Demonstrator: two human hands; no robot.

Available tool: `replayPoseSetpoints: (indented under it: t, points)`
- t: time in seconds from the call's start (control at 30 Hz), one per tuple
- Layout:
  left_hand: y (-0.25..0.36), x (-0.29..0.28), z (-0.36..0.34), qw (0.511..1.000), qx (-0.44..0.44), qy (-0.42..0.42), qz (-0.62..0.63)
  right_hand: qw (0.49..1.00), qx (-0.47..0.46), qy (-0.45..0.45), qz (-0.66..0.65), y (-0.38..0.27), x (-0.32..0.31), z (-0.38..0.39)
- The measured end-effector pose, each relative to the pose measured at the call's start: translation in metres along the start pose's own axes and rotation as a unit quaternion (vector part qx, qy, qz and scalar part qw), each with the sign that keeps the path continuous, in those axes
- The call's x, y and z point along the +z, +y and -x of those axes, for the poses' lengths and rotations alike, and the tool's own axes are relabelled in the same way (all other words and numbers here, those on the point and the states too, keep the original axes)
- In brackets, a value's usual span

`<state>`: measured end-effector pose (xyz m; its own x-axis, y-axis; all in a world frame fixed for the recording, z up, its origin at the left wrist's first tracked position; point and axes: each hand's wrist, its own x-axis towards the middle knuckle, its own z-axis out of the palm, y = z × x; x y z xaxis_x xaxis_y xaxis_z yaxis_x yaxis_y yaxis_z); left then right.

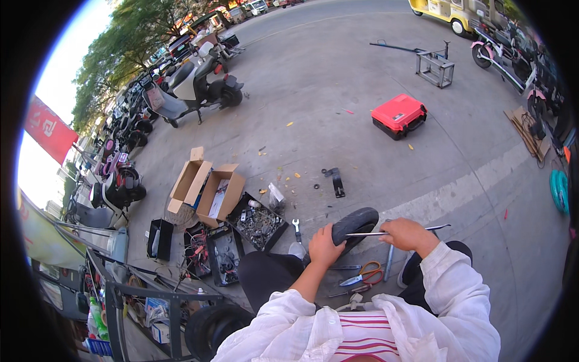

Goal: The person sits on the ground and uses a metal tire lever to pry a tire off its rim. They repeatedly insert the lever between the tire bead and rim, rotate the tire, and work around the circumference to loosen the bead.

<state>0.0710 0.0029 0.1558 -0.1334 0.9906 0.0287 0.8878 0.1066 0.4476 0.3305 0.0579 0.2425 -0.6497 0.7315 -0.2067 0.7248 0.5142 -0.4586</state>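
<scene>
A black tyre (362,218) stands between my knees, leaning away to the right. My left hand (324,246) is wrapped round its near left side. In my right hand (405,234) is a long metal pry bar (364,234), held nearly level. Its left end lies across the tyre close to my left fingers; the hooked right end sticks out past my right wrist. On the ground below lie orange-handled scissors (372,273) and another metal bar (389,260). A wrench (296,225) lies left of the tyre. The tyre's lower part is hidden by my left hand and leg.
Open cardboard boxes (228,186) and black trays of small parts (269,224) sit on the left. A red case (398,114) and a metal frame stand (435,69) are farther off. A black bracket (336,183) lies ahead; parked scooters (199,90) line the left side.
</scene>
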Motion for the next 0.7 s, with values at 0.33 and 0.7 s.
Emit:
replayPoseSetpoints:
  t: [0.33, 0.7]
  points:
    - [0.001, -0.002, 0.003, 1.0, 0.002, 0.017, 0.011, 1.0, 0.011, -0.009, 0.006, -0.003, 0.002, -0.002]
    - [-0.009, 0.002, 0.004, 1.0, 0.003, 0.006, 0.0, 1.0, -0.004, -0.021, 0.012, -0.005, 0.011, -0.01]
